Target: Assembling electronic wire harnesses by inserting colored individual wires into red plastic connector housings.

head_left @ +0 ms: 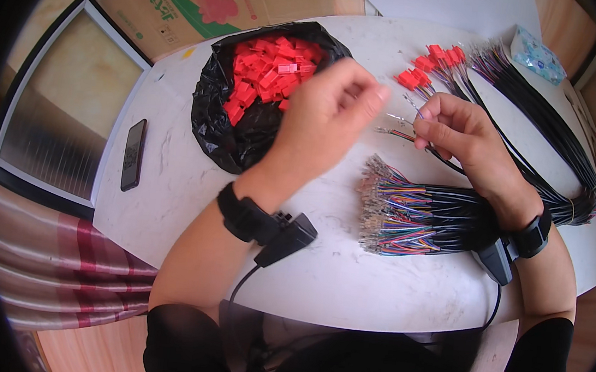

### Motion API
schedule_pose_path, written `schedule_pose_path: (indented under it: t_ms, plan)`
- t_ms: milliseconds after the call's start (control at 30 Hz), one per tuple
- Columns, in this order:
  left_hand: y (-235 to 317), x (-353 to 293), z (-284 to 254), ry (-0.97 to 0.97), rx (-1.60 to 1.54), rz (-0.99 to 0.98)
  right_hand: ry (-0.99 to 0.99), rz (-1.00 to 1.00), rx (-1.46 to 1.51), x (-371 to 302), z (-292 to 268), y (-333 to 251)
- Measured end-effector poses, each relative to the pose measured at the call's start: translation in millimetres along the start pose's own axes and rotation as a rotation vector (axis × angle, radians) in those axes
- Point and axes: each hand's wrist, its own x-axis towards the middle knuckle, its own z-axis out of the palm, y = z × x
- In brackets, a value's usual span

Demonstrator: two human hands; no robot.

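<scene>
My right hand (467,133) is closed in a pinch on the thin wires of a black cable (445,159). Several bare metal crimp ends stick out from its fingertips toward the left. Just left of these ends, my left hand (328,121) is raised with its fingers curled in; whatever it holds is hidden, and the hand is slightly blurred. Behind the left hand stands a black plastic bag (208,118), rolled open and holding a heap of red plastic connector housings (269,66).
A thick bundle of cables (444,213) lies under my right wrist. At the far right are cables with red housings fitted (429,66), another long black bundle (542,108) and a blue tissue pack (538,55). A phone (133,154) lies at the left; a cardboard box (186,6) stands behind.
</scene>
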Motion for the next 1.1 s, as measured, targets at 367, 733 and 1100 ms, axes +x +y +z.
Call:
schedule_pose_path:
  t_ms: [367,733,1100]
  plan:
    - [-22.7,3.9,-96.8,-0.214,0.754,-0.137,0.001,-0.036,-0.042,-1.8,2.5,0.7]
    - [-11.8,-0.9,-56.3,-0.225,1.038,0.213,-0.008,-0.060,-0.065,-0.7,2.7,3.8]
    - [-20.8,-9.0,-19.4,-0.317,0.932,0.144,-0.014,-0.061,-0.050,-1.6,3.7,0.7]
